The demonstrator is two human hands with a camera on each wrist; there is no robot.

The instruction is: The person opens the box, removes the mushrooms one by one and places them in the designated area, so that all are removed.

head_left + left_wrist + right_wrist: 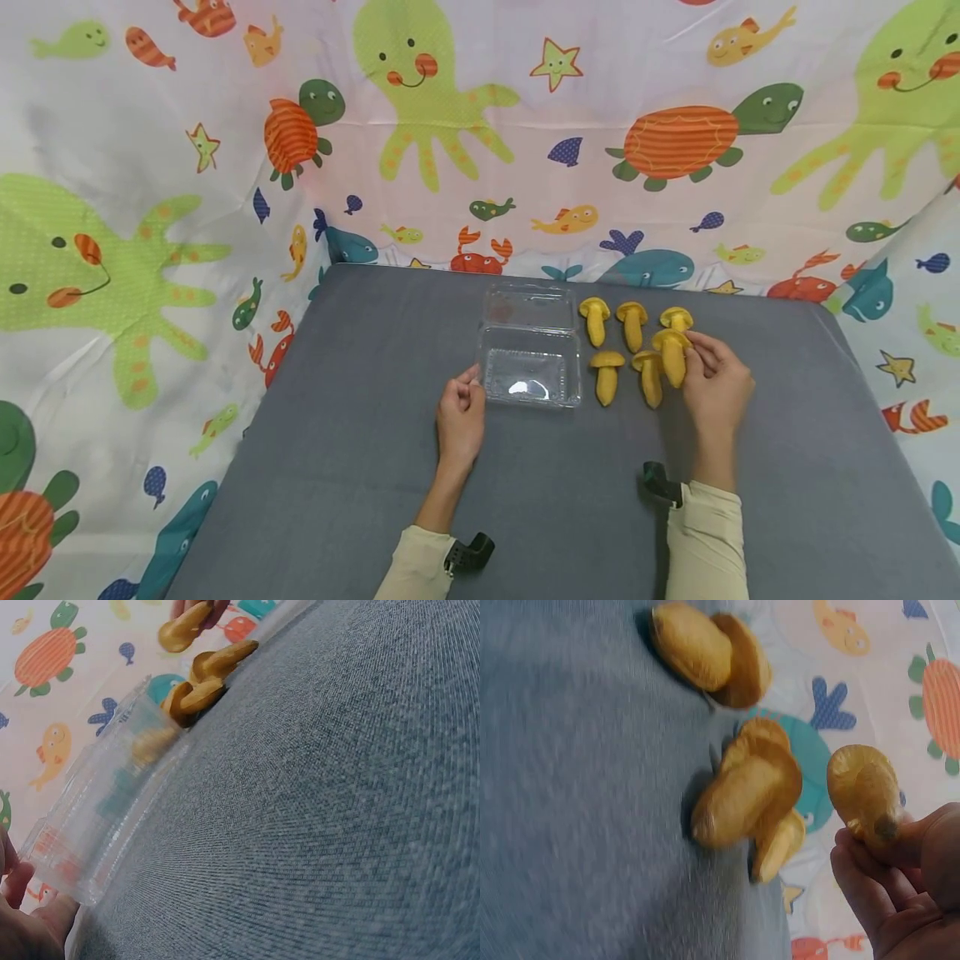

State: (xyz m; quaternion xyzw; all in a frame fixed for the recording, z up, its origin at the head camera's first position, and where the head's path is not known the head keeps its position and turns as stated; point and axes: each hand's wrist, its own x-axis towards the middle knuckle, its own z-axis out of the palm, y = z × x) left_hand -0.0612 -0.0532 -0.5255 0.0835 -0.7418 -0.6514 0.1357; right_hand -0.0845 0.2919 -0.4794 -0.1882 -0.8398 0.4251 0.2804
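Observation:
My right hand [717,387] pinches a yellow toy mushroom [672,358] by its stem, lifted above the table, as the right wrist view also shows. Several more yellow mushrooms lie beside it in two rows, among them a front-left mushroom [607,379], a front mushroom [649,379] and a back-left mushroom [595,322]. To their left stands a clear plastic container [531,407] with its lid [528,307] folded open toward the back; no mushroom lies in it. My left hand [461,421] holds the container's left edge between thumb and fingers.
A grey cloth covers the table [345,433]. Behind it and along both sides hangs a white curtain [480,67] printed with sea animals. A dark wrist device [471,552] sits on the left sleeve, another wrist device [662,483] on the right one.

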